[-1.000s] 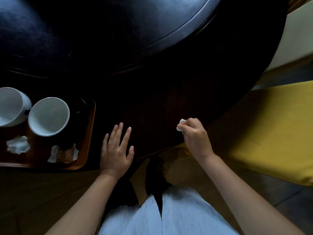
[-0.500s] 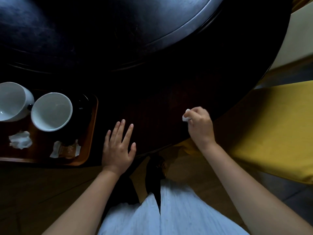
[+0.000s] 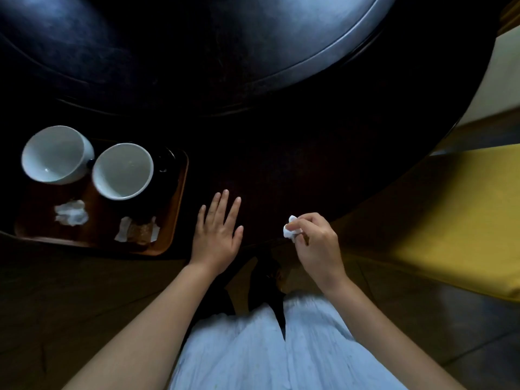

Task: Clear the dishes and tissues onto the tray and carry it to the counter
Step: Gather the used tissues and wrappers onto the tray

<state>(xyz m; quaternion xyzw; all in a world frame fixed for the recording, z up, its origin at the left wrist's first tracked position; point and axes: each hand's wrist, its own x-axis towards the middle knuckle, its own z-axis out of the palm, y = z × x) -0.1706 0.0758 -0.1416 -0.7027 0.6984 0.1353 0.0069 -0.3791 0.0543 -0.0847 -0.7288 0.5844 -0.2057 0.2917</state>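
Right hand (image 3: pixel 316 243) pinches a crumpled tissue (image 3: pixel 289 230) above the desk (image 3: pixel 309 153) edge; the wooden tray (image 3: pixel 180 192), holding two white cups and tissues, lies well to its left, beyond the flat, empty left hand (image 3: pixel 218 235), which is nearer the tray

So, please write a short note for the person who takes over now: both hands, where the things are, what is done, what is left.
Left hand: open, flat on the dark table, holding nothing.
Right hand: pinching a small white tissue above the table's near edge.
Tray, at the left on the table: two white cups, a crumpled tissue, a wrapper-like scrap.
Done: cups and those tissues loaded.
Left: put the held tissue on the tray, then carry the tray to the counter.
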